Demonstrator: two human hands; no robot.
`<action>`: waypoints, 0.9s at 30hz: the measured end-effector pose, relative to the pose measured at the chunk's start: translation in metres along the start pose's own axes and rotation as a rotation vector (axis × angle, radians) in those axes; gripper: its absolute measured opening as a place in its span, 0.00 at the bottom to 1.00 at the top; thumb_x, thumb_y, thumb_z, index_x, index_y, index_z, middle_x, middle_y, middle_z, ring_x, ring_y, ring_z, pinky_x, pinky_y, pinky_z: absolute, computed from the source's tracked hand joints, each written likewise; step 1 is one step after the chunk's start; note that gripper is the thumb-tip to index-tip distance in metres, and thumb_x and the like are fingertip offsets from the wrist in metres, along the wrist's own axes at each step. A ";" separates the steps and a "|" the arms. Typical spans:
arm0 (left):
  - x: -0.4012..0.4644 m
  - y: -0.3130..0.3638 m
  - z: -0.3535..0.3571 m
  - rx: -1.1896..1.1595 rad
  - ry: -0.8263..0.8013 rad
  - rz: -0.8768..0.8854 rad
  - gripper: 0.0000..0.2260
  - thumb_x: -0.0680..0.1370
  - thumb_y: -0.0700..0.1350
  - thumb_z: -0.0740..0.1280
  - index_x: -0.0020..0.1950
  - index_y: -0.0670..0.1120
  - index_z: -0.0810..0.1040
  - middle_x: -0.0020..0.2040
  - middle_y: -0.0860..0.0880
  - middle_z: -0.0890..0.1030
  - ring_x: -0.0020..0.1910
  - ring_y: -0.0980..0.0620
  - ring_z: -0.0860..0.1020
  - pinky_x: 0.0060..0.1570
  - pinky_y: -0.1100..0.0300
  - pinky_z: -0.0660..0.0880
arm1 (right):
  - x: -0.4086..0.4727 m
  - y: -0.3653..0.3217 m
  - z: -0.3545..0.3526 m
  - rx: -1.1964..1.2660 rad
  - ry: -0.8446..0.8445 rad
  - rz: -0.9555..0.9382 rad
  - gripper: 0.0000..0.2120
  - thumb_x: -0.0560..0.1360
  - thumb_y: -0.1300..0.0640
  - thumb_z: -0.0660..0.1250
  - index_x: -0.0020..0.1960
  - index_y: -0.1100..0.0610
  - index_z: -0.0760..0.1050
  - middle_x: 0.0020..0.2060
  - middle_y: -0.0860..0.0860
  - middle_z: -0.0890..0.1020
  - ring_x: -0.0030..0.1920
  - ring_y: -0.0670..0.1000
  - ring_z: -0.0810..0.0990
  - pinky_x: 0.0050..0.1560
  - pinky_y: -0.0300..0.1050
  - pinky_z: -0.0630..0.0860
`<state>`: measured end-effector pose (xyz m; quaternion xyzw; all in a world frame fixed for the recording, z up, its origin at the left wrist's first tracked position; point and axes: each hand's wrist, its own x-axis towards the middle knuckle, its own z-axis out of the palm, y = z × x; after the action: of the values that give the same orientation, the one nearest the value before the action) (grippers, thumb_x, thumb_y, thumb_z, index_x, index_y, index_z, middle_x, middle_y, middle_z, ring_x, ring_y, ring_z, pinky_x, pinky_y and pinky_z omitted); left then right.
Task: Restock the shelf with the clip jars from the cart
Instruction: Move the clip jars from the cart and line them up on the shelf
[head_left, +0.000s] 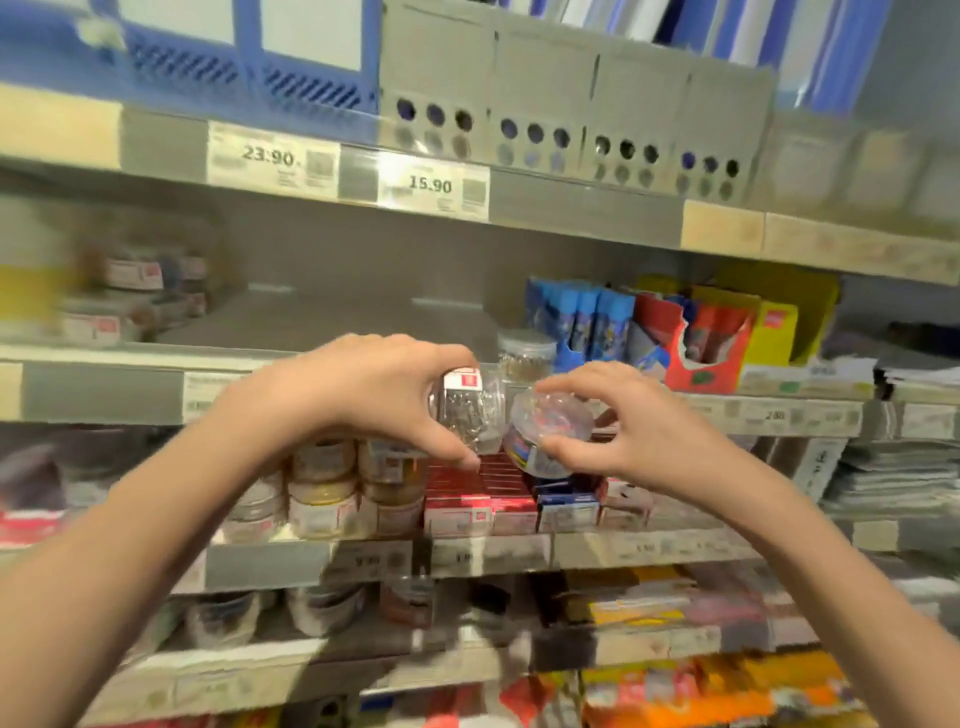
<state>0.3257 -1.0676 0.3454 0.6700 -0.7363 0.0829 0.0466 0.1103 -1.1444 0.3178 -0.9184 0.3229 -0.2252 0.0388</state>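
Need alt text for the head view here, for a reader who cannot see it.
Two bare hands each hold a clear plastic clip jar before a stationery shelf: the left hand grips a jar of silver clips, the right hand a jar of coloured clips. A grey shelf board lies behind.

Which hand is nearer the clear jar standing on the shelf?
Right. The right hand is just below the standing jar; the left hand is lower and further left.
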 end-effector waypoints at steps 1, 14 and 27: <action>0.002 -0.002 -0.005 0.004 0.010 -0.013 0.34 0.62 0.71 0.68 0.64 0.61 0.66 0.58 0.56 0.78 0.57 0.50 0.76 0.48 0.56 0.71 | 0.006 0.000 -0.003 -0.001 0.018 -0.011 0.30 0.64 0.33 0.62 0.63 0.44 0.73 0.54 0.39 0.75 0.56 0.39 0.69 0.58 0.45 0.72; 0.010 -0.060 -0.039 -0.004 0.079 -0.202 0.36 0.64 0.70 0.67 0.67 0.57 0.66 0.55 0.58 0.76 0.53 0.52 0.75 0.49 0.55 0.71 | 0.087 -0.025 -0.019 -0.007 0.082 -0.131 0.31 0.63 0.33 0.60 0.62 0.45 0.74 0.52 0.39 0.76 0.57 0.45 0.73 0.56 0.56 0.73; 0.048 -0.132 -0.012 -0.234 -0.274 -0.458 0.49 0.57 0.77 0.67 0.73 0.54 0.65 0.73 0.49 0.66 0.70 0.47 0.66 0.67 0.52 0.64 | 0.143 -0.024 0.012 -0.002 0.054 0.007 0.23 0.71 0.43 0.67 0.64 0.48 0.72 0.53 0.42 0.76 0.52 0.42 0.73 0.50 0.39 0.71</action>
<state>0.4523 -1.1239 0.3734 0.8138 -0.5697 -0.1067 0.0411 0.2282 -1.2142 0.3677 -0.9108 0.3275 -0.2495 0.0298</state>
